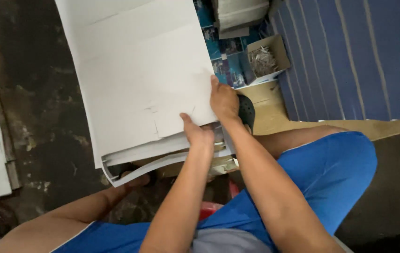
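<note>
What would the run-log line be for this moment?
left hand: grips near edge of white card stack | right hand: on stack's right edge | small box of metal bits: beyond, untouched
</note>
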